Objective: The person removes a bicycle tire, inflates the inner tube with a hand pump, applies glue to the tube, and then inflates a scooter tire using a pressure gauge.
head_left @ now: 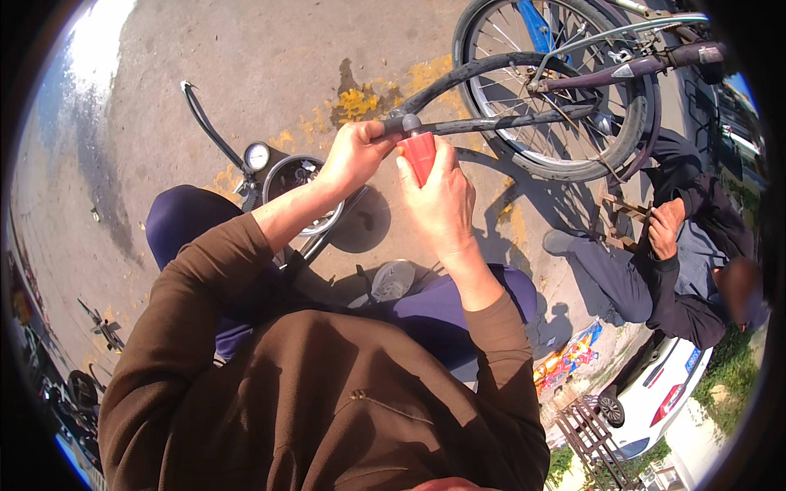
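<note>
My left hand (354,155) is closed on a black bicycle inner tube (458,75), pinching a section of it near the middle of the view. The tube loops away to the right and hangs around the bicycle wheel (547,170). In my right hand (442,200) is a small red handheld tool (419,157) with a rounded grey head. That head is right beside the pinched section of tube; whether it touches the rubber I cannot tell. Both hands are close together above the ground, in front of my knees.
A pressure gauge (257,155) with a black hose (205,123) stands left of a round metal bowl (270,182). A clear plastic container (393,281) lies between my legs. At right sits another person (696,245); a white car (667,385) is parked behind.
</note>
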Tool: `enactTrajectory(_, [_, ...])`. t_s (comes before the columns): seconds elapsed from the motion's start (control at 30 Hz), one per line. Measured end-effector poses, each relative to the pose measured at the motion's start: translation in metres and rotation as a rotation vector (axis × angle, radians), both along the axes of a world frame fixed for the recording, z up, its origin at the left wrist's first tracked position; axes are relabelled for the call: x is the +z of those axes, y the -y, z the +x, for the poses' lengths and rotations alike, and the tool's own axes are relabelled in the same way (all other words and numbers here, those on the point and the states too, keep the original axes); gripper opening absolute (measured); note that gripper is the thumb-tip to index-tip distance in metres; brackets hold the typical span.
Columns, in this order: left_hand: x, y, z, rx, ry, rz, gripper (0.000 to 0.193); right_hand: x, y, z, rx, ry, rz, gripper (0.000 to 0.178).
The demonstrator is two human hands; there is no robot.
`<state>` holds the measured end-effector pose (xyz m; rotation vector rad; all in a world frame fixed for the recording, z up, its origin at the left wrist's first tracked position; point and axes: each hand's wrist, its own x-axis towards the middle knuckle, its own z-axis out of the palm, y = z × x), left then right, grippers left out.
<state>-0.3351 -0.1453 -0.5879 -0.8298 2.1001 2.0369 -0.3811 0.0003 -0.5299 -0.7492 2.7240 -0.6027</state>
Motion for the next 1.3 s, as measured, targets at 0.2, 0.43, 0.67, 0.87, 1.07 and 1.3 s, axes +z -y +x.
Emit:
enactTrajectory(0.2, [-0.008, -0.004, 0.001, 0.048, -0.101, 0.035, 0.013, 0.0, 0.0, 0.004, 0.022, -0.005, -0.019, 0.057])
enactTrajectory(0.43, [-0.008, -0.002, 0.004, 0.03, -0.075, 0.022, 0.014, 0.001, 0.002, 0.005, 0.019, -0.006, -0.039, 0.055])
enactTrajectory(0.67, [-0.011, -0.005, 0.004, 0.049, -0.126, 0.034, 0.013, 0.002, 0.001, 0.004, 0.026, -0.009, -0.061, 0.054])
enactTrajectory(0.87, [-0.012, -0.004, 0.002, 0.035, -0.132, -0.032, 0.014, 0.0, 0.0, 0.004, 0.096, -0.058, -0.072, 0.057])
enactTrajectory(1.07, [-0.007, -0.003, 0.002, 0.022, -0.19, -0.07, 0.014, 0.002, 0.0, 0.006, 0.082, -0.037, -0.044, 0.056])
enactTrajectory(1.3, [-0.009, -0.006, -0.001, 0.085, -0.101, 0.338, 0.016, 0.003, 0.002, 0.006, 0.024, 0.008, -0.035, 0.053])
